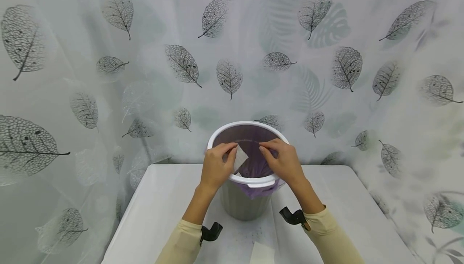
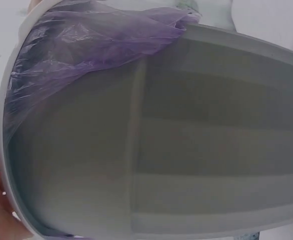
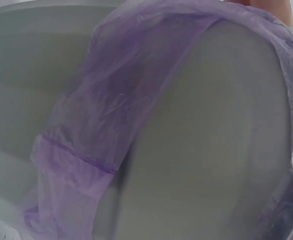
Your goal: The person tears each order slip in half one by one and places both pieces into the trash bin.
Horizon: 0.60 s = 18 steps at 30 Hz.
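Bin [image 1: 245, 205], grey, one: I recorded a white rim, a purple liner bag [image 1: 255, 191], a pale scrap [image 1: 238, 174] inside. White paper piece [image 1: 241, 158]: at the bin's mouth, pinched by the left hand [image 1: 216, 165]. Right hand [image 1: 284, 161]: over the bin's rim, fingertips together; grasp, I could not tell.

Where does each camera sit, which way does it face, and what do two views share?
Head: worn on the person's head, facing forward and down at the bin; left hand, right hand and both forearms show.
Left wrist: on that wrist, facing the bin's outer wall and purple liner; part of the left hand shows at the left edge.
Right wrist: on that wrist, facing the outer wall under draped liner; fingers show top right.
Shared: both wrist views show bin and liner.
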Each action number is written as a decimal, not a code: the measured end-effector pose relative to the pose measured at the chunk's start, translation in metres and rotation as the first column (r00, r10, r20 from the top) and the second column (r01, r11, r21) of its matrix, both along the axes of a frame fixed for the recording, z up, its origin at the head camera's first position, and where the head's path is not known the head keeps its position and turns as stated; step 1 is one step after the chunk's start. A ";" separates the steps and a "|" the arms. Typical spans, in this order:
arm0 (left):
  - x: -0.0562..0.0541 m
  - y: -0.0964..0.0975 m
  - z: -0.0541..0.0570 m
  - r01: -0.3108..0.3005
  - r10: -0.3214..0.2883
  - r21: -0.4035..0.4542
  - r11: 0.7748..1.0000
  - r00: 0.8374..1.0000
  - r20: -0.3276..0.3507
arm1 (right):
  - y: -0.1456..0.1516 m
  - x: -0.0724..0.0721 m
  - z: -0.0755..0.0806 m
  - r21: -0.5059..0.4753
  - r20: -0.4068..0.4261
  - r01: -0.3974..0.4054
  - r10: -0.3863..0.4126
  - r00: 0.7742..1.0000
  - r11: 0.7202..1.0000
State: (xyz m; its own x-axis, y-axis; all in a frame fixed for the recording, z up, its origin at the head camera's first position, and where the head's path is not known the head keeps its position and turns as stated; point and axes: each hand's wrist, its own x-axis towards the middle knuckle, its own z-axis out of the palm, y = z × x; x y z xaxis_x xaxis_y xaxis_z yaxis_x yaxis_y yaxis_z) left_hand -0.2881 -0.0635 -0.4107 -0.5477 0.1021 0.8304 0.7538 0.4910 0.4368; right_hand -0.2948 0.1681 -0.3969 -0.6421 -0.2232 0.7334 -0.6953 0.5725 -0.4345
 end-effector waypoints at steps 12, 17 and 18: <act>0.026 -0.012 -0.006 -0.060 0.060 0.026 0.998 0.998 -0.008 | 0.008 0.021 -0.011 -0.194 -0.226 0.030 -0.074 0.971 0.981; 0.042 -0.015 -0.014 -0.029 0.042 0.111 0.993 0.992 -0.123 | 0.016 0.033 -0.018 -0.297 -0.331 0.050 -0.152 0.931 0.953; 0.045 -0.016 -0.016 -0.025 0.043 0.120 0.992 0.988 -0.149 | 0.017 0.036 -0.018 -0.313 -0.349 0.052 -0.165 0.922 0.948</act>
